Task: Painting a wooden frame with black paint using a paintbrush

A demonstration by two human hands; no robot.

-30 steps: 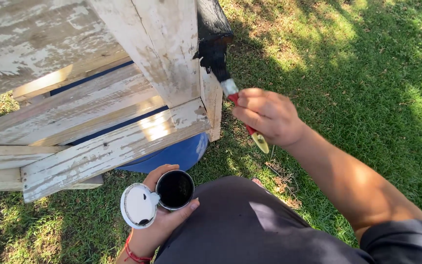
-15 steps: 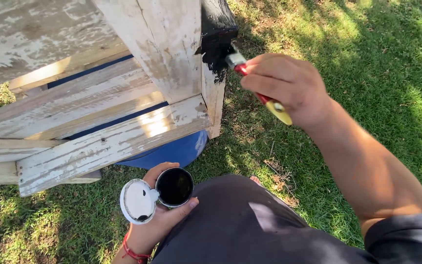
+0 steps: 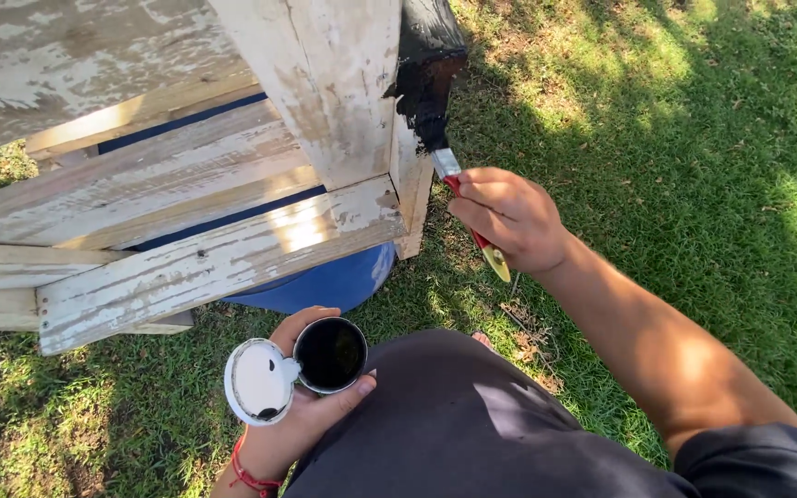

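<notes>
Head view, paintbrush (image 3: 461, 195) gripped by right hand (image 3: 512, 219) at frame centre, bristles pressed to black-painted wooden post (image 3: 428, 83), open paint jar (image 3: 329, 354) clasped by left hand (image 3: 311, 406) at lower centre, grass (image 3: 675, 138) around.

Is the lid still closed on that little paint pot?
No, the white lid is flipped open beside the paint pot, held in the left hand.

Sunlit green grass (image 3: 694, 138) is seen all around (patched with shade). A blue barrel (image 3: 325, 281) is partly hidden beneath weathered boards; dark trousers (image 3: 454, 433) fill the foreground.
</notes>
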